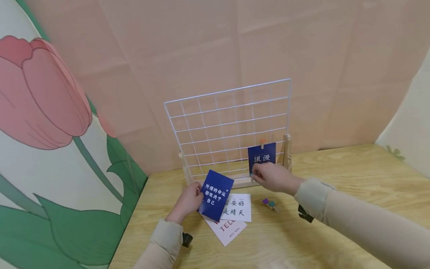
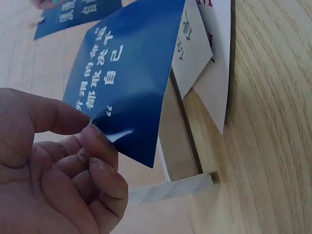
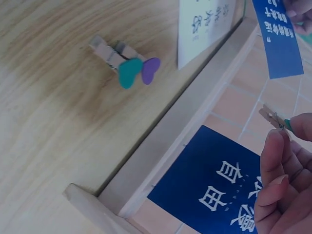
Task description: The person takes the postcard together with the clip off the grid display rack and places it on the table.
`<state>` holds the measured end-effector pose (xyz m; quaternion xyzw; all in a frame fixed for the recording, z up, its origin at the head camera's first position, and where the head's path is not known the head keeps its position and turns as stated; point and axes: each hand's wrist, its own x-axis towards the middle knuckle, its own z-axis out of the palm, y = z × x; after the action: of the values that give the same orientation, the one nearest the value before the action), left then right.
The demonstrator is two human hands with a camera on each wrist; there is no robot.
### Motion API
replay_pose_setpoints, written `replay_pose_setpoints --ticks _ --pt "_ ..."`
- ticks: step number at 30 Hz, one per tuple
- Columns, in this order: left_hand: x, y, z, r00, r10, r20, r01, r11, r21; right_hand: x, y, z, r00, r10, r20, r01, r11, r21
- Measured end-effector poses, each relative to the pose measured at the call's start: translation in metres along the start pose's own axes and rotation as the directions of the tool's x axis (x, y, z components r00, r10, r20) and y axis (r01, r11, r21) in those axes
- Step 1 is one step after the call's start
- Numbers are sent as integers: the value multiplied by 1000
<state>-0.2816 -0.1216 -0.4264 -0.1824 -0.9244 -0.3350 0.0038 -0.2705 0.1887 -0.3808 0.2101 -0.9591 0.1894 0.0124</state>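
In the head view, my left hand (image 1: 186, 200) pinches a blue card (image 1: 216, 192) with white characters by its left edge. The left wrist view shows thumb and forefinger gripping a corner of this card (image 2: 124, 73). My right hand (image 1: 273, 177) is in front of a second blue card (image 1: 262, 150), which hangs low on the right side of a white wire grid (image 1: 231, 119) under an orange clip (image 1: 263, 142). In the right wrist view, the right fingers pinch a small wooden clothespin (image 3: 272, 116) with a green piece at its end.
On the table under the left card lie a white card with black characters (image 1: 241, 207) and a pale card with red letters (image 1: 230, 233). Two clothespins (image 1: 270, 204) with teal and purple hearts lie to their right. Wooden posts (image 1: 287, 153) hold the grid.
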Motion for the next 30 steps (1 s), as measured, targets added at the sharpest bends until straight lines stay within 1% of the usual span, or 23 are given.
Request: replay_pose_setpoints --ticks 4,7,15,20,25,30 --pt "-1 0 1 1000 1 24 -1 1000 16 -2 4 3 1000 9 24 -9 1000 0" --pt "0 0 2 999 -16 38 15 1000 22 -4 7 6 999 6 33 -5 1000 -9" --pt "1 0 5 998 -11 56 9 999 35 -11 14 16 998 -11 66 11 1000 3" --pt "1 -1 7 998 -16 62 14 999 37 -15 16 21 996 1 93 -3 1000 15" --pt "1 -3 8 997 -19 68 17 999 37 -17 19 27 995 11 103 -12 1000 12" --pt "0 -4 10 993 -39 110 33 998 55 -19 20 30 989 6 145 -8 1000 12"
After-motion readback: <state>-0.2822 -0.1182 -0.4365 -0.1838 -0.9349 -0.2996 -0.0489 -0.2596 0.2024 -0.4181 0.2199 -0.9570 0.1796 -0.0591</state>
